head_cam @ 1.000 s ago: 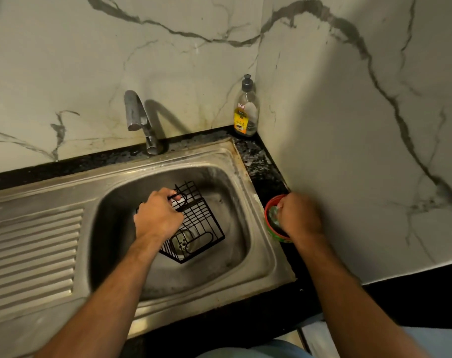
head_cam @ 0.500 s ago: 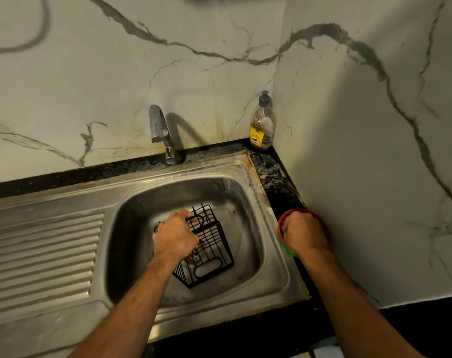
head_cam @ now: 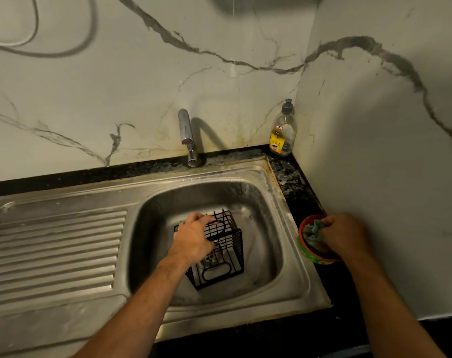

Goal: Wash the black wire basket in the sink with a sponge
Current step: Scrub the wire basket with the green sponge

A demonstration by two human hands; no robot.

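Lying on its side in the steel sink (head_cam: 292,257), the black wire basket (head_cam: 221,250) rests over the drain, its open mouth turned roughly toward the far wall. The left hand (head_cam: 193,239) curls its fingers round the basket's upper wires, its grip closed on them. On the dark table to the right of the sink stands a small red-rimmed bowl (head_cam: 313,256), and the right hand (head_cam: 343,236) reaches into it, fingers pinching a greenish sponge (head_cam: 314,232), though the dim light makes it look almost like a cloth. A chrome tap (head_cam: 187,136) rises behind the sink, and a bottle of dish soap (head_cam: 283,130) stands in the corner against the marble wall.
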